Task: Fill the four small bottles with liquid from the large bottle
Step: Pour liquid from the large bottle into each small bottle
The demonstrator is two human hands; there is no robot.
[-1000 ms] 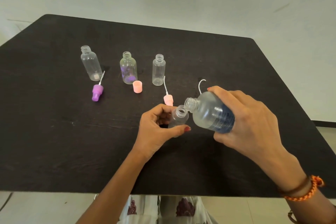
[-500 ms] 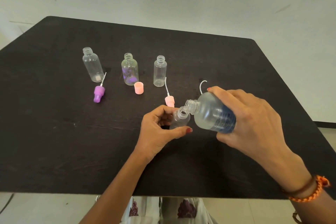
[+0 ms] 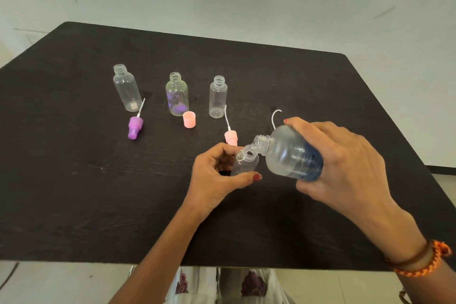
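Two hands are busy: the left hand (image 3: 217, 175) holds a small bottle (image 3: 244, 161) above the table (image 3: 74, 180), the right hand (image 3: 345, 163) grips the tipped large bottle (image 3: 291, 153). Tiny mouth; liquid could spill.

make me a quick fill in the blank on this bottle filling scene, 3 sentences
1. The right hand tilts the large bottle over the small bottle held by the ____ hand.
2. ____ small bottles stand upright and uncapped at the back of the table.
3. The spray cap lying farthest left is ____ in colour.

Missing words: left; three; purple
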